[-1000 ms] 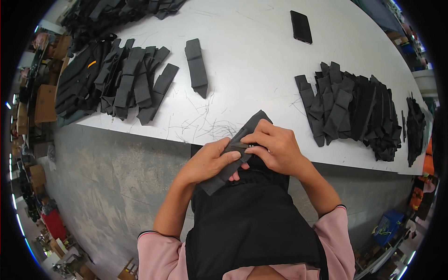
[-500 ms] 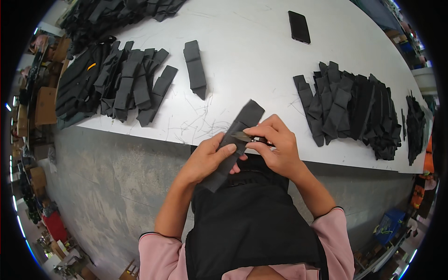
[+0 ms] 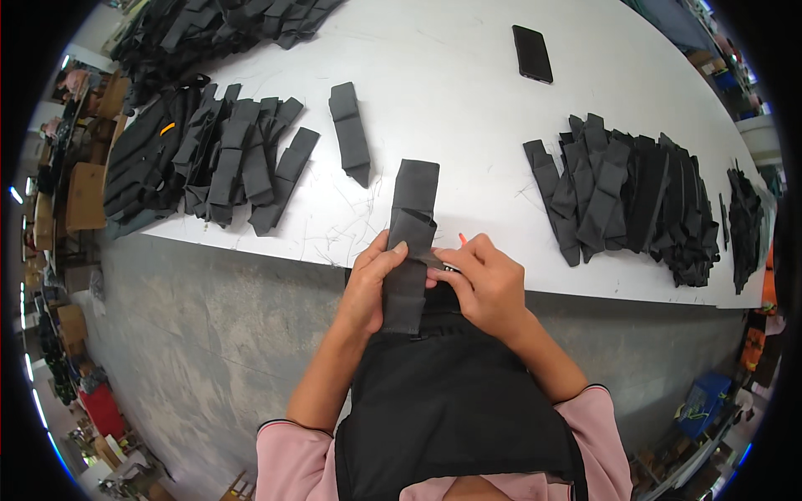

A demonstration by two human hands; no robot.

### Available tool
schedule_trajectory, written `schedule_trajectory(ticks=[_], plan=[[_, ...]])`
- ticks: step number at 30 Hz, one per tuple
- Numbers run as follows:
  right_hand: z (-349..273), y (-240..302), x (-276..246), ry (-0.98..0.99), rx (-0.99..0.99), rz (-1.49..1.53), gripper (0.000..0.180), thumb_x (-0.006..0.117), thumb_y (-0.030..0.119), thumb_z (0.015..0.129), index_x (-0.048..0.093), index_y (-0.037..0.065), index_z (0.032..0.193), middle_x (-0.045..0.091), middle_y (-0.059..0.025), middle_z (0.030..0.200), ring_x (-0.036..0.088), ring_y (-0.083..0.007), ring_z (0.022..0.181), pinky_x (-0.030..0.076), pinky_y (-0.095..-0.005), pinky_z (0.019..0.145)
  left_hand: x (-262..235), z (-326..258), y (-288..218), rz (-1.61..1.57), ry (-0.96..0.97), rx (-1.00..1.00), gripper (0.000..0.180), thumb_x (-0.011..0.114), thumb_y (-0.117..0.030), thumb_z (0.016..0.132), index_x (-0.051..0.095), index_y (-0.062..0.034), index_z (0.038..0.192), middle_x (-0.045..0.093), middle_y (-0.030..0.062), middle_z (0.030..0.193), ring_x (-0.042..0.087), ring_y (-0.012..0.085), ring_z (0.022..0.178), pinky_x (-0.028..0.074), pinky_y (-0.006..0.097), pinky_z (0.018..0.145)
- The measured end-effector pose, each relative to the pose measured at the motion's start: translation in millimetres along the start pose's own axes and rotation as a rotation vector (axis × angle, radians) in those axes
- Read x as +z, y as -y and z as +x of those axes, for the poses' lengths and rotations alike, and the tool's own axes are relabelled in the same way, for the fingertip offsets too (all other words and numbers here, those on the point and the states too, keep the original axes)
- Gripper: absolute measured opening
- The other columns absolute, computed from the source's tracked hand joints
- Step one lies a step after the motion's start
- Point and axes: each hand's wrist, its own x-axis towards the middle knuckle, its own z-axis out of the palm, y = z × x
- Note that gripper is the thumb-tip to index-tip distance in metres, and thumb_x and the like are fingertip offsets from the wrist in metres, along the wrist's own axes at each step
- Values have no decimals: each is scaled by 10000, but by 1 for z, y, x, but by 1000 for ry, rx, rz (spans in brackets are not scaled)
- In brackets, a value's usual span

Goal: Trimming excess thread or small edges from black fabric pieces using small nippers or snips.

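Note:
A dark grey fabric strip [image 3: 405, 292] with a folded flap hangs nearly upright over the table's front edge. My left hand [image 3: 373, 280] is closed on it, with the thumb pressed on its face and fingers behind. In my right hand [image 3: 489, 284] is a pair of thread snips [image 3: 443, 265], the blades at the strip's right edge below the flap. Most of the snips' handle is hidden by my fingers; an orange-red tip shows above them. A single similar strip [image 3: 349, 134] lies beyond on the table.
Piles of dark strips lie on the white table [image 3: 434, 100]: a left pile [image 3: 238, 159], a right pile [image 3: 618, 192] and a far-left heap [image 3: 217, 33]. A black backpack-like item [image 3: 150, 159] sits left. A phone [image 3: 532, 54] lies far right of centre. Loose threads litter the front edge.
The strip has turned from slanting to nearly upright. My right hand has moved slightly down, taking the snips from the strip's face to its right edge.

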Motion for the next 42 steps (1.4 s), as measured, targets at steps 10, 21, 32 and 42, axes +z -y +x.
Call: schedule_trajectory(ticks=[10,21,32,42], plan=[[-10,-7,-26,126,438,534,211,670,-47,717,649,6,919,479,-40,801,504,-89,609,382,-217,526,2,4,3,142,42,108,314,460,-249,964,429,9,1141,625,191,1001,645,184,731,534,276,649],[11,-14,-10,-178,-7,-164,321,733,55,659,645,79,967,521,-28,761,515,-171,574,390,-290,498,9,-3,8,169,87,167,299,412,-210,978,379,12,1176,608,214,1028,641,195,749,533,284,673],[14,-13,-10,-152,-16,-116,293,731,15,676,654,54,956,521,-62,751,513,-168,533,429,-282,502,11,-5,6,168,94,126,307,423,-228,976,397,11,1167,615,209,1004,643,189,714,533,273,646],[12,-10,-8,-151,-21,-197,278,726,15,681,654,50,947,518,-59,731,521,-170,537,456,-280,526,13,-7,6,138,113,92,314,437,-221,970,403,11,1180,620,211,984,639,193,683,528,279,637]])
